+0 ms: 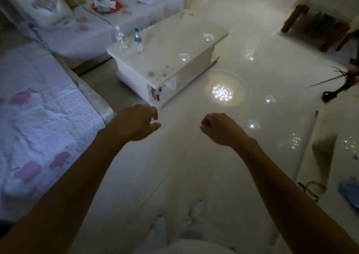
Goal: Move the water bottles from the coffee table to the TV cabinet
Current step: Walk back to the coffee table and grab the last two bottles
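Neither bottle had been picked up yet; this looked like the approach. Both water bottles — one green-capped (138, 40), one clear-capped (120, 39) — stood upright near the far left corner of the desk (171, 45), close to its edge beside the sofa (87, 26). The left hand (138, 122) and right hand (218, 128) hung loosely curled and empty over open floor (194, 166), well short of the desk. The next move probably called for walking forward past the near corner, with wide floor on the right — the TV cabinet could not be identified.
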`<action>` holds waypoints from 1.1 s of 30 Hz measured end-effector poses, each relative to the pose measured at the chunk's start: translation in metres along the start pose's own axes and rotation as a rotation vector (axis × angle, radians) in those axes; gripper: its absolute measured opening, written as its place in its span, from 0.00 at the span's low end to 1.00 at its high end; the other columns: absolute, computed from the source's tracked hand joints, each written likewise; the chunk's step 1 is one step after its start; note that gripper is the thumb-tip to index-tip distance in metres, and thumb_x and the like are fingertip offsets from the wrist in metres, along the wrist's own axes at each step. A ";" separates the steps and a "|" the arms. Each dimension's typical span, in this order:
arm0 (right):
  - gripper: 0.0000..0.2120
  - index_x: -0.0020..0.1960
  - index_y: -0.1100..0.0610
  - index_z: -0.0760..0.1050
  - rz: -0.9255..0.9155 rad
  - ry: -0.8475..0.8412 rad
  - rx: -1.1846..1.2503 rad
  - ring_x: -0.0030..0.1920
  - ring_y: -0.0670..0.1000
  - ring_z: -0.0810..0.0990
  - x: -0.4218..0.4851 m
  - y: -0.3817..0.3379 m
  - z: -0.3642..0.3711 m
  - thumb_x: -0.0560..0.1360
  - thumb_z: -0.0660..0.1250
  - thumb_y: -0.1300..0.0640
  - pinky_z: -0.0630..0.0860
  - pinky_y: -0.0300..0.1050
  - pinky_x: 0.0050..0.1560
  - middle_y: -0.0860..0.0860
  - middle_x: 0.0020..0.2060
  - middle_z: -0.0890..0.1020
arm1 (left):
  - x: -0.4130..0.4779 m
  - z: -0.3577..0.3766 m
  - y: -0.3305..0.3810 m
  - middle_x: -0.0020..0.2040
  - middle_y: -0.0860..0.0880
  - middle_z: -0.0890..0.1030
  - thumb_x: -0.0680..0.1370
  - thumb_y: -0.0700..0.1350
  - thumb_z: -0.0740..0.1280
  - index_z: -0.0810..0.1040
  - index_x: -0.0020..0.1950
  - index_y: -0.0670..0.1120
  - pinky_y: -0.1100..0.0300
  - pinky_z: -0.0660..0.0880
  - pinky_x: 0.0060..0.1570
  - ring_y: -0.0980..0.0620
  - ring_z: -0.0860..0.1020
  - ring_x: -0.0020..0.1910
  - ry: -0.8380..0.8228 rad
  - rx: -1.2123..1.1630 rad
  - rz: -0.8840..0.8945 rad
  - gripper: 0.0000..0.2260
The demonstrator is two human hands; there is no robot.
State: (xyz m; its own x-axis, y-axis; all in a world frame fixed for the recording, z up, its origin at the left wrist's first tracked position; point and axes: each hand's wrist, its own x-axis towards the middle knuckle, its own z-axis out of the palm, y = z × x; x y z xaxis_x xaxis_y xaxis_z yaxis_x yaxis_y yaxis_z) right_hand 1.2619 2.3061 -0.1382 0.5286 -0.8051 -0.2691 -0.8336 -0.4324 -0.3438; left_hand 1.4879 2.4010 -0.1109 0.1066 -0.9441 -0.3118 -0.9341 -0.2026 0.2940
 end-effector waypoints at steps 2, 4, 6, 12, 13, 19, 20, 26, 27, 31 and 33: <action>0.14 0.44 0.64 0.80 -0.054 -0.011 -0.013 0.40 0.57 0.81 0.023 -0.012 -0.003 0.77 0.63 0.54 0.81 0.56 0.47 0.59 0.41 0.83 | 0.005 -0.006 -0.005 0.59 0.46 0.78 0.76 0.55 0.64 0.75 0.59 0.48 0.54 0.73 0.55 0.49 0.77 0.54 0.047 -0.030 -0.021 0.15; 0.15 0.48 0.66 0.80 -0.102 -0.039 -0.020 0.42 0.59 0.82 0.047 -0.020 -0.004 0.78 0.62 0.53 0.81 0.57 0.48 0.61 0.43 0.84 | 0.013 -0.011 -0.008 0.60 0.47 0.78 0.77 0.55 0.64 0.75 0.60 0.48 0.55 0.72 0.55 0.49 0.76 0.56 0.053 -0.022 -0.042 0.16; 0.16 0.50 0.66 0.80 -0.148 -0.083 -0.033 0.45 0.60 0.83 0.072 -0.022 -0.007 0.78 0.62 0.53 0.81 0.56 0.49 0.62 0.45 0.84 | 0.023 -0.014 -0.013 0.60 0.47 0.78 0.77 0.56 0.63 0.74 0.60 0.49 0.56 0.71 0.54 0.49 0.75 0.57 0.031 -0.009 -0.081 0.16; 0.15 0.50 0.65 0.79 -0.264 -0.111 -0.041 0.46 0.59 0.83 0.146 0.006 -0.032 0.79 0.63 0.53 0.78 0.48 0.44 0.61 0.46 0.84 | 0.069 -0.026 -0.020 0.58 0.45 0.79 0.76 0.56 0.64 0.75 0.56 0.48 0.59 0.69 0.48 0.48 0.76 0.55 0.003 -0.013 -0.221 0.15; 0.15 0.51 0.66 0.79 -0.278 -0.105 -0.041 0.46 0.59 0.83 0.157 0.013 -0.039 0.79 0.63 0.53 0.77 0.47 0.43 0.61 0.46 0.84 | 0.079 -0.028 -0.015 0.59 0.46 0.79 0.76 0.56 0.64 0.75 0.57 0.48 0.58 0.70 0.49 0.48 0.76 0.55 -0.002 -0.016 -0.233 0.15; 0.15 0.48 0.69 0.79 -0.329 -0.053 -0.030 0.44 0.61 0.83 0.216 0.046 -0.075 0.77 0.64 0.56 0.79 0.52 0.44 0.63 0.42 0.84 | 0.136 -0.033 0.010 0.58 0.47 0.78 0.76 0.57 0.64 0.75 0.60 0.49 0.54 0.72 0.53 0.48 0.75 0.56 -0.028 -0.064 -0.241 0.17; 0.15 0.45 0.69 0.78 -0.328 -0.044 -0.023 0.42 0.60 0.83 0.224 0.047 -0.079 0.77 0.63 0.56 0.78 0.51 0.42 0.62 0.39 0.83 | 0.144 -0.035 0.011 0.58 0.47 0.78 0.76 0.57 0.64 0.75 0.59 0.49 0.55 0.72 0.53 0.49 0.75 0.55 -0.041 -0.077 -0.243 0.17; 0.14 0.38 0.65 0.77 -0.363 -0.105 -0.042 0.38 0.58 0.81 0.279 0.032 -0.081 0.77 0.63 0.57 0.69 0.42 0.34 0.59 0.35 0.82 | 0.186 -0.056 -0.015 0.58 0.46 0.79 0.76 0.56 0.65 0.75 0.59 0.49 0.59 0.69 0.49 0.49 0.76 0.55 0.046 -0.091 -0.274 0.16; 0.14 0.41 0.65 0.78 -0.368 -0.113 -0.048 0.41 0.57 0.82 0.290 0.027 -0.081 0.77 0.63 0.56 0.71 0.43 0.36 0.58 0.38 0.83 | 0.192 -0.059 -0.022 0.59 0.46 0.78 0.76 0.56 0.64 0.74 0.59 0.49 0.59 0.69 0.49 0.49 0.76 0.55 0.056 -0.092 -0.279 0.16; 0.13 0.47 0.64 0.81 -0.403 -0.144 -0.067 0.44 0.56 0.84 0.333 -0.003 -0.079 0.78 0.63 0.56 0.78 0.47 0.44 0.57 0.43 0.85 | 0.216 -0.069 -0.063 0.59 0.47 0.78 0.76 0.56 0.65 0.74 0.60 0.49 0.59 0.68 0.49 0.49 0.76 0.56 0.058 -0.137 -0.310 0.17; 0.14 0.46 0.65 0.81 -0.423 -0.160 -0.085 0.43 0.57 0.84 0.358 -0.021 -0.077 0.77 0.62 0.55 0.79 0.50 0.45 0.58 0.42 0.85 | 0.231 -0.076 -0.091 0.58 0.47 0.79 0.75 0.56 0.65 0.75 0.59 0.48 0.59 0.69 0.48 0.49 0.77 0.55 0.058 -0.159 -0.326 0.17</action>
State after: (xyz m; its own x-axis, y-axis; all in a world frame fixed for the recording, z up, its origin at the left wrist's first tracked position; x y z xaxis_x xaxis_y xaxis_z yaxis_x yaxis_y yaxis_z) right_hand 1.4561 1.9951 -0.1581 0.8379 -0.4805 -0.2588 -0.5457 -0.7467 -0.3804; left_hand 1.6232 2.1821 -0.1411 0.4132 -0.8358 -0.3616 -0.7838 -0.5286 0.3260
